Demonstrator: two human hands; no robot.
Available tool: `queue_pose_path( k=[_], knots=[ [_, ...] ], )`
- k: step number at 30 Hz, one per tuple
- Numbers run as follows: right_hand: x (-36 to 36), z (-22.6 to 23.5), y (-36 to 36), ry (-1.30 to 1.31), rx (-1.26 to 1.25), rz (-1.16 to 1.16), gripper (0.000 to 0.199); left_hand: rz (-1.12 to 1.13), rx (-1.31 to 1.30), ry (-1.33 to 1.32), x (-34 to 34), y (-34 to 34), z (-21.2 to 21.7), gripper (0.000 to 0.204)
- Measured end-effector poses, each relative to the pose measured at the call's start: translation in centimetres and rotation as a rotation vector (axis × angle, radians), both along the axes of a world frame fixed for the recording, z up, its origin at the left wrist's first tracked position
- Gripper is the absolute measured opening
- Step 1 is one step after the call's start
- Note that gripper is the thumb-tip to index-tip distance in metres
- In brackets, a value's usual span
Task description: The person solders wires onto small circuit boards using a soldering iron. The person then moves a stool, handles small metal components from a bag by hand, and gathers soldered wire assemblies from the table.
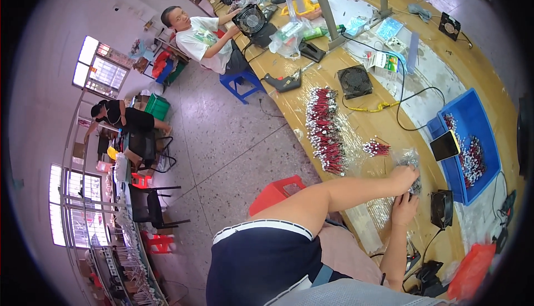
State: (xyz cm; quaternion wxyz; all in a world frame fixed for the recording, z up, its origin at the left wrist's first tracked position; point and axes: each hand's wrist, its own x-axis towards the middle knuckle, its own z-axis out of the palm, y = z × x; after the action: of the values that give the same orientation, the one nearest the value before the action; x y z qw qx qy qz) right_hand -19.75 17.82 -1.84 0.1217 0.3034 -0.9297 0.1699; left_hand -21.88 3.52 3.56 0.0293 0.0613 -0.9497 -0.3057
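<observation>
My left hand (406,178) reaches across the table, its fingers curled at the near edge of a clear plastic bag of small grey parts (410,161). Close beside it, my right hand (404,210) has its fingers bent toward the same spot. What the fingertips of either hand hold is too small to make out. Just left of the bag lies a small bunch of red wire pieces with white ends (376,148). Farther left, a long row of similar red and white wire pieces (325,133) rests on clear plastic film.
Right of my hands stand a blue bin (470,195) holding more wire pieces, a phone (445,146) on its rim, and a black fan (441,208). Another fan (355,81) and a pistol-shaped tool (283,82) lie farther off. A co-worker (203,42) sits at the table's far left.
</observation>
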Motion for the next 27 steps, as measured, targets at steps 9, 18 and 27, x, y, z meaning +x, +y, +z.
queue_pose_path(
  k=[9, 18, 27],
  knots=[
    [-0.3, 0.6, 2.3, -0.486, -0.489, -0.376, 0.018, -0.072, 0.168, 0.183, 0.0, 0.7, -1.4, 0.008],
    [-3.2, 2.6, 5.9, -2.026, -1.859, -0.480, 0.029, -0.015, 0.307, 0.200, 0.2, -0.5, -0.4, 0.007],
    [-3.1, 2.1, 5.1, -2.077, -1.941, -0.487, 0.035, -0.057, 0.278, 0.229, 1.0, 1.2, -0.1, 0.011]
  ],
)
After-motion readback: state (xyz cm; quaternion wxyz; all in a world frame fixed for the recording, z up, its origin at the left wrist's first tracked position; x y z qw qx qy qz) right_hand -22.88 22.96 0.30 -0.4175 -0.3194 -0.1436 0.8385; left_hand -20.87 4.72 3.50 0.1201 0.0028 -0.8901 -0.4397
